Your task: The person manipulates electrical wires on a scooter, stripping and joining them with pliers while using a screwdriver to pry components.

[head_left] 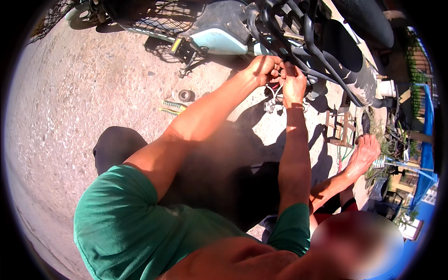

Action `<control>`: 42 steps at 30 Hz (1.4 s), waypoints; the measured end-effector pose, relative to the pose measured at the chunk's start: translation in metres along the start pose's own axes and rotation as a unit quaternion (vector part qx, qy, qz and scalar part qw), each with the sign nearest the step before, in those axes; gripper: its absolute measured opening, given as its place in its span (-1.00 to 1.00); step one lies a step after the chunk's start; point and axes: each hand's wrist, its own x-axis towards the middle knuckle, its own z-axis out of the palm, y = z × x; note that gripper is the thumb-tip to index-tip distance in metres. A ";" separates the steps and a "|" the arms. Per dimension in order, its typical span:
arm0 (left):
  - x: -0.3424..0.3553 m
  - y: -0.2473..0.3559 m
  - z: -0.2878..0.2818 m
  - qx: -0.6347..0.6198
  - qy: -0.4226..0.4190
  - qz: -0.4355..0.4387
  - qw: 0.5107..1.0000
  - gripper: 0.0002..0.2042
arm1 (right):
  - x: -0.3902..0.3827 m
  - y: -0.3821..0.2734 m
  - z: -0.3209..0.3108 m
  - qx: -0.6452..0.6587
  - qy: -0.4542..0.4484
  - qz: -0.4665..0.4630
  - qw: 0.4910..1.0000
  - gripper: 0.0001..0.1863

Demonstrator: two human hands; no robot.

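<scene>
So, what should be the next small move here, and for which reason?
Perhaps a gentle fingertip adjustment by the left grip, with the right grip steadying: the two meet closely beside the light-blue scooter, near white wiring, while the dark tape roll and the pliers lie untouched on the ground. Whether they pinch anything is too small to tell.

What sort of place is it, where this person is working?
Probably an outdoor yard or roadside spot used for repairs: rough ground in strong sunlight, a light-blue scooter being worked on, and a green-and-yellow-handled tool lying near a dark ring-shaped roll.
</scene>
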 end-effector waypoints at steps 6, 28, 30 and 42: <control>0.001 0.009 -0.012 0.106 0.027 0.008 0.994 -0.92 | -0.005 0.009 -0.002 -0.062 0.003 -0.036 0.997 -0.79; -0.030 0.004 0.043 0.277 0.190 0.203 0.920 -0.96 | -0.008 0.033 0.001 -0.190 0.011 -0.129 0.973 -0.89; -0.034 0.003 0.049 0.294 0.216 0.212 0.906 -0.95 | -0.005 0.040 0.000 -0.120 -0.010 -0.120 0.985 -0.79; -0.032 0.008 0.042 0.582 0.234 0.287 0.724 -0.75 | -0.009 0.033 0.000 -0.209 -0.005 -0.130 0.969 -0.49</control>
